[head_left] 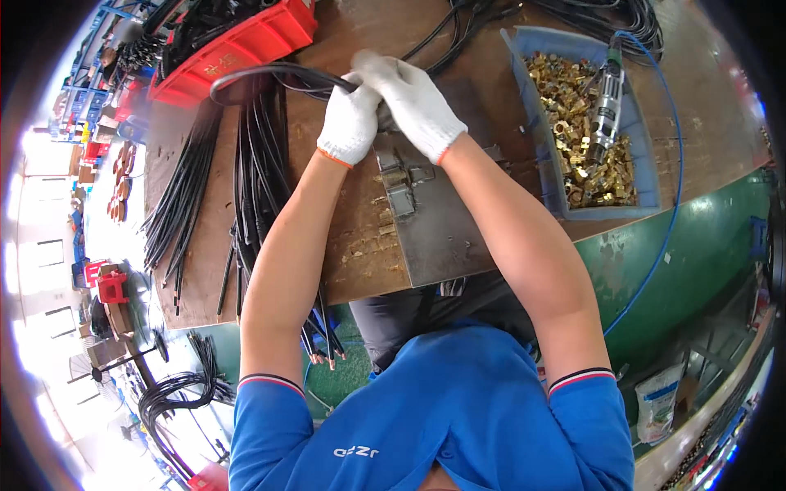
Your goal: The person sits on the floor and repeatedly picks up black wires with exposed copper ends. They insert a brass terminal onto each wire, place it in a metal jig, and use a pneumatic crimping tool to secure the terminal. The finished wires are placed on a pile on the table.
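Observation:
A black cable (282,69) loops out to the left from my gloved left hand (350,123), whose fingers are closed round it. My right hand (416,105), also in a white knit glove, meets the left one over the bench. Its fingers are drawn together and blurred at the tips, and what they hold is hidden. Just below both hands, a small metal fixture (400,196) sits at the left edge of a dark metal plate (442,245).
Bundles of black cables (260,147) lie on the wooden bench (360,270) at left, beneath a red bin (246,49). At right, a blue bin (553,184) holds brass fittings (573,123); a power tool (607,106) with a blue hose (679,155) rests across it.

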`<state>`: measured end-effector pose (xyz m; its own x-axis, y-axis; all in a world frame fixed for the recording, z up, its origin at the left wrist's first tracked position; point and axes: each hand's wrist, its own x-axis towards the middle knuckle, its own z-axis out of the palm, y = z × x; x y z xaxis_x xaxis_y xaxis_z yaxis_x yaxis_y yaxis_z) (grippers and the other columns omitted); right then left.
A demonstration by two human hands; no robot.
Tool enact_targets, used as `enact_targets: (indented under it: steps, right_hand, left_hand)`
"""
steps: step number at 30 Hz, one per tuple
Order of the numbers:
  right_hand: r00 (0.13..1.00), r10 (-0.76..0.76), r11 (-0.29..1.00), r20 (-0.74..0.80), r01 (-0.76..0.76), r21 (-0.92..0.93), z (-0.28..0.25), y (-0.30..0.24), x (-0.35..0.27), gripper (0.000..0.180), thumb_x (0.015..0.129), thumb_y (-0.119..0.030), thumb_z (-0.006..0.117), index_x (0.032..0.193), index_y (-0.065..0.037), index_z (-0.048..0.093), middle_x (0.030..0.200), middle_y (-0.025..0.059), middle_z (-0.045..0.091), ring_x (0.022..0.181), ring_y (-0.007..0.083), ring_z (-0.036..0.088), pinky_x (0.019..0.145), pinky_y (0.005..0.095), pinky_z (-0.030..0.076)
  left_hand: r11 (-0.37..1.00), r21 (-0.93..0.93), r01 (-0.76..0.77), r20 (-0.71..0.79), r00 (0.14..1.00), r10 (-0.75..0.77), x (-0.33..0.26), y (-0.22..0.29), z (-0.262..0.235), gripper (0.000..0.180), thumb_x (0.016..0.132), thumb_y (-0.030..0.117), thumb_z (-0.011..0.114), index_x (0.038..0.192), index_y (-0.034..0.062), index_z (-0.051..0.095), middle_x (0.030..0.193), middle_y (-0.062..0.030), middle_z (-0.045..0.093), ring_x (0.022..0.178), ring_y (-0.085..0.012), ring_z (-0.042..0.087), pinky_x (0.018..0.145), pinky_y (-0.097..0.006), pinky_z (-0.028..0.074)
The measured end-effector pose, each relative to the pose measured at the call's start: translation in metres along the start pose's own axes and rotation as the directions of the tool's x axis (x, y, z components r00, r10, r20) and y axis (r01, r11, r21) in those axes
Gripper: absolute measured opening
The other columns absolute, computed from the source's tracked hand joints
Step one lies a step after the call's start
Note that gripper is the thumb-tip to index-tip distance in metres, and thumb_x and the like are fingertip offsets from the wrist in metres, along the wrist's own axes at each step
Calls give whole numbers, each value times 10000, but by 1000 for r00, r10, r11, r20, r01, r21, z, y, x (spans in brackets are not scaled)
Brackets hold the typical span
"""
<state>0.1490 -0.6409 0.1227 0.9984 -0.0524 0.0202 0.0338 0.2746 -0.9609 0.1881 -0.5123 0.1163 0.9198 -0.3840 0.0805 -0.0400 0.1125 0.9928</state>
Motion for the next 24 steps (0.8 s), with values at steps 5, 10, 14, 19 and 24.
enact_targets:
  steps: [5,10,14,19,24]
  right_hand:
    - [984,-120,981,-132,138,136,7,22,4,434,1025,-396,665,1035,10,817,918,68,762,855,140,665,797,314,526]
    - [951,-290,941,-106,264,-212,-3,28,0,414,1015,-373,657,992,5,824,851,111,779,783,156,678,766,340,538]
    - [950,-296,948,-100,279,-156,0,35,-3,419,1014,-400,649,1003,-24,834,868,123,784,799,166,689,784,337,537]
    - [984,-167,964,-57,151,-218,-4,5,-5,487,1023,-471,626,1096,-31,822,1040,156,793,981,202,708,907,356,530]
    - [901,-179,971,-395,98,-216,-10,-16,-85,519,1021,-398,696,1312,32,687,1152,139,763,1084,187,699,971,347,546]
  left_hand:
    - [999,51,-20,24,1000,19,4,-11,2,194,945,35,537,965,-23,721,825,-24,698,744,-92,606,625,-313,503]
    - [957,241,-164,-37,983,178,-7,-19,13,231,970,18,514,998,-40,736,873,-53,744,817,-92,643,690,-296,523]
    - [985,93,-145,-64,986,152,-9,-26,14,230,1037,32,533,1082,-17,753,918,-39,752,826,-94,671,704,-276,537]
    - [904,412,-116,-117,977,178,-8,-8,10,283,1042,185,574,1099,-38,738,924,-81,764,894,-151,679,792,-351,550]
    - [978,-138,155,-327,925,-192,-77,32,11,632,1092,631,531,1053,30,722,889,-62,698,762,-144,627,685,-281,496]
